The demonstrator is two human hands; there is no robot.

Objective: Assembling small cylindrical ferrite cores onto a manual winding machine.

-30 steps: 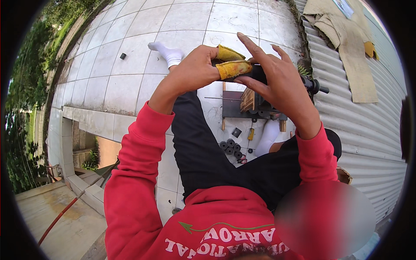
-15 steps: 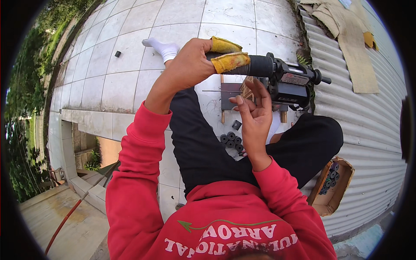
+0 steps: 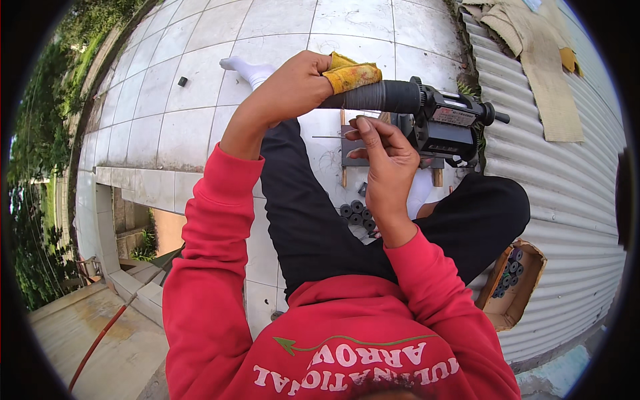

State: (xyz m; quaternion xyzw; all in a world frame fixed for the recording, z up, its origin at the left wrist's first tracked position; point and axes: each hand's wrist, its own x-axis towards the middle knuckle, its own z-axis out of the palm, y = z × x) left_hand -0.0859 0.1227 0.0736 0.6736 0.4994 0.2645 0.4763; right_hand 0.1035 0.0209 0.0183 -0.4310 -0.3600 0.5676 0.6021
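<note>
My left hand (image 3: 290,87) is closed over the outer end of a dark cylinder (image 3: 401,97) wound with grey strand. Yellow coverings (image 3: 353,75) on its fingers press against the winding. The cylinder juts sideways from a black machine (image 3: 450,127) with a knob at its far right end. Just below the cylinder, my right hand (image 3: 390,167) is closed, thumb against the fingers. What those fingertips hold, if anything, is too small to make out. A thin metal rod (image 3: 327,137) points left beside them; its right end is hidden behind the fingers.
Several short black hollow cylinders (image 3: 357,215) lie on the tiled floor (image 3: 280,27) between my legs. A cardboard box (image 3: 497,312) with more of them stands on the right, on corrugated sheeting (image 3: 527,190). Sacking (image 3: 557,93) lies farther up. One black piece (image 3: 182,81) sits far left.
My left hand's covered fingers have drawn together over the cylinder, and more grey winding shows. My right hand's spread fingers have closed and moved slightly left, up toward the cylinder.
</note>
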